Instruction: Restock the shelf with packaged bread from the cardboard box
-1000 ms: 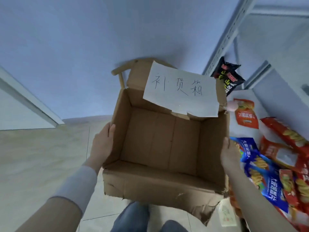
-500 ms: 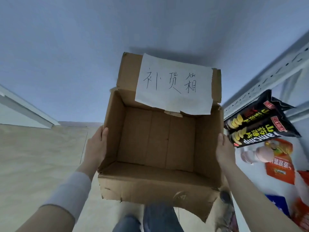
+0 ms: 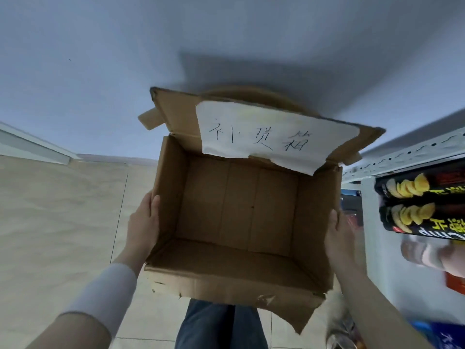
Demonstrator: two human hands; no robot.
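Observation:
An open cardboard box (image 3: 239, 217) fills the middle of the view, held up in front of me. Its inside is bare; no bread shows in it. A white paper label (image 3: 271, 137) with handwritten characters is stuck on its far flap. My left hand (image 3: 143, 227) grips the box's left wall from outside. My right hand (image 3: 339, 238) presses on its right wall. The white metal shelf (image 3: 402, 157) stands at the right edge. A blurred clear packet (image 3: 425, 253) on the shelf could be bread; I cannot tell.
Two black chip bags (image 3: 422, 205) lie on the shelf at right, with orange and blue packs (image 3: 448, 336) lower down. Beige tiled floor (image 3: 63, 222) spreads to the left, a blue-grey wall (image 3: 151, 59) rises behind, and my jeans-clad legs (image 3: 219, 326) are below the box.
The view has swung left and up away from the shelf, so fewer snack packs show. The box stays held in both hands and now sits closer and larger.

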